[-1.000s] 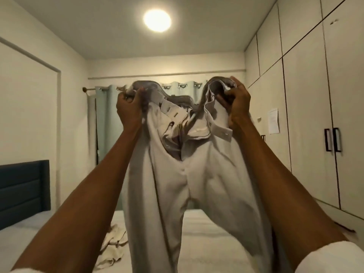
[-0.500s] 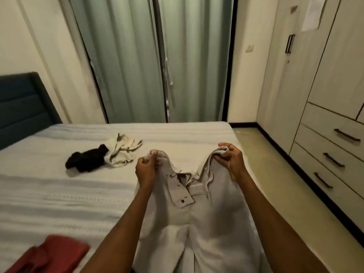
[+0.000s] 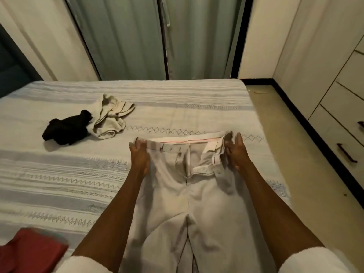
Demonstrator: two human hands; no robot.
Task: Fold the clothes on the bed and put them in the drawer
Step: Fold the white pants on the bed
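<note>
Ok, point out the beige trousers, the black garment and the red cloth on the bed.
beige trousers (image 3: 189,196): head view, on the seat below the fly.
black garment (image 3: 66,130): head view, middle of the crumpled heap.
red cloth (image 3: 29,251): head view, its flat top face.

1. Single view: head-worn wide-angle cam, looking forward and steeply down over the bed.
2. Faces the far curtains; wardrobe drawers sit at the right edge, headboard at the left.
3. Close range: both forearms enter from the bottom edge, left hand and right hand mid-frame on the trousers.
4. No second view, so no overlap.
</note>
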